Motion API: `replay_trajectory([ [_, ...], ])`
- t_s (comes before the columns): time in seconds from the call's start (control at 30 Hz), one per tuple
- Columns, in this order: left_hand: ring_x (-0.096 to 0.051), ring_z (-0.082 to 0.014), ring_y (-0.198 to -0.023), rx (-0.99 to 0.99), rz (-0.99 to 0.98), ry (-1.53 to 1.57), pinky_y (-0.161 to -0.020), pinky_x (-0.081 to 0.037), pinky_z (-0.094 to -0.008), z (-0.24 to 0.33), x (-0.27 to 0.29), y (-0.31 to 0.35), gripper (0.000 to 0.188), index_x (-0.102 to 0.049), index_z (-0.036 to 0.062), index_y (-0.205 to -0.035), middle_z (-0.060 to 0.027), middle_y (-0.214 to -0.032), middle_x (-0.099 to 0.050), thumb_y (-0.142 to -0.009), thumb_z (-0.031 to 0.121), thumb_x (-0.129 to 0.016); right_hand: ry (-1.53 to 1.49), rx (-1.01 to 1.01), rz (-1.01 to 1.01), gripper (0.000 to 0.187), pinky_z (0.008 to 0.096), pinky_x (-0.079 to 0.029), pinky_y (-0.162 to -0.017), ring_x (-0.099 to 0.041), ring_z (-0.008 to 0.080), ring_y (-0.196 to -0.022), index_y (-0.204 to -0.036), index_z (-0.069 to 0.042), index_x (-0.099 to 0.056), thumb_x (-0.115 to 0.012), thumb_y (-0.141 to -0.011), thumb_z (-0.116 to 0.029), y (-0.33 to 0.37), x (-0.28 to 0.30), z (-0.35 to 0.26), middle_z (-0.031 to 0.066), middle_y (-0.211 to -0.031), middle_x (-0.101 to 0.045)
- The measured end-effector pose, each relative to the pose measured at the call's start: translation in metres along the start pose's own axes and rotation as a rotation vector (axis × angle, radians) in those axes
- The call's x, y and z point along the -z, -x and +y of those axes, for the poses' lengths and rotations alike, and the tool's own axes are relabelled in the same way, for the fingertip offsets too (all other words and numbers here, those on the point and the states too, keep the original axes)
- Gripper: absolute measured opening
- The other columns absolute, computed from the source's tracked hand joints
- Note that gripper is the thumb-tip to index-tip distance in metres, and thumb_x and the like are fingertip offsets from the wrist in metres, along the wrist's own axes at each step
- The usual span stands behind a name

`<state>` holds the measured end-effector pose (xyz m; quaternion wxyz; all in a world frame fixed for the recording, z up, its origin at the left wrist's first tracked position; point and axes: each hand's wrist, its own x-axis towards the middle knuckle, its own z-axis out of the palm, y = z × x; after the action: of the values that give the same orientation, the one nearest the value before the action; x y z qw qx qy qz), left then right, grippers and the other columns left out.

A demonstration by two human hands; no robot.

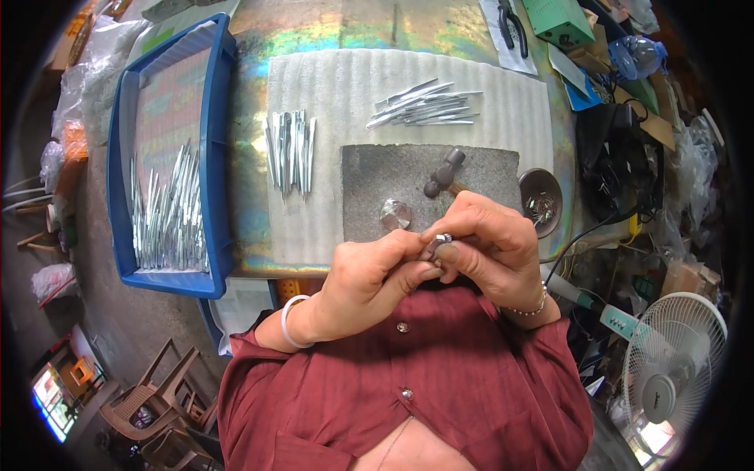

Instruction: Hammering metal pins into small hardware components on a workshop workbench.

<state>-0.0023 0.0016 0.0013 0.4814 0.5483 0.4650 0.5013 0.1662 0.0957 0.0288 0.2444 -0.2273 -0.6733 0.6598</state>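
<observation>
Close in front of my chest, my two hands meet. My right hand (pixel 493 245) is closed, pinching a small shiny metal piece (pixel 444 238) between thumb and fingers. My left hand (pixel 369 271) is also closed, its thumb and fingertips pressed together right beside that piece; whatever they grip is hidden. Just beyond the hands lies a dark grey pad (pixel 369 177). On it rest a ball-peen hammer (pixel 448 171), its handle partly covered by my right hand, and a small round shiny object (pixel 396 214). A brown bowl (pixel 554 187) of small metal pieces stands to the right.
White foam sheet (pixel 330 78) covers part of the table, bearing a row of slim metal rods (pixel 290 153) and a loose pile of rods (pixel 424 104). A blue tray (pixel 220 94) at left holds many more. Pliers (pixel 512 31) lie far right; a fan (pixel 667 369) stands near right.
</observation>
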Motion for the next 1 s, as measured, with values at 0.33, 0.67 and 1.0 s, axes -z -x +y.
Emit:
replay_trajectory([
  [0.33,-0.065,-0.0214,-0.065,0.016,0.005,-0.062,-0.057,-0.050,-0.0286,-0.001,-0.002,-0.002,0.018,-0.060,0.0004,-0.100,-0.0127,-0.077,-0.063,-0.083,0.004,-0.066,0.038,-0.018,0.129,0.009,0.0191,-0.048,-0.047,-0.062,0.0069,-0.057,-0.087,0.004,-0.058,-0.065,-0.085,-0.001,0.005,-0.007,0.000,0.0054,-0.073,-0.062],
  [0.67,-0.061,-0.0164,-0.054,0.248,-0.094,0.080,-0.049,-0.046,-0.0283,0.005,0.008,-0.010,0.009,-0.057,0.0000,-0.084,-0.0115,-0.061,-0.058,-0.087,0.007,-0.062,-0.255,-0.329,0.161,0.014,0.0160,-0.034,-0.037,-0.048,0.0012,-0.044,-0.079,-0.002,-0.051,-0.061,-0.088,-0.004,-0.001,-0.010,0.008,0.0018,-0.063,-0.057],
  [1.0,-0.065,-0.0127,-0.056,0.671,-0.314,0.501,-0.047,-0.051,-0.0201,0.004,0.022,-0.034,0.020,-0.053,-0.0010,-0.096,-0.0063,-0.071,-0.063,-0.095,0.019,-0.053,-0.569,-0.520,0.224,0.020,0.0159,-0.029,-0.032,-0.040,0.0019,-0.037,-0.072,-0.007,-0.053,-0.063,-0.088,-0.014,-0.012,0.001,0.030,-0.0004,-0.058,-0.052],
])
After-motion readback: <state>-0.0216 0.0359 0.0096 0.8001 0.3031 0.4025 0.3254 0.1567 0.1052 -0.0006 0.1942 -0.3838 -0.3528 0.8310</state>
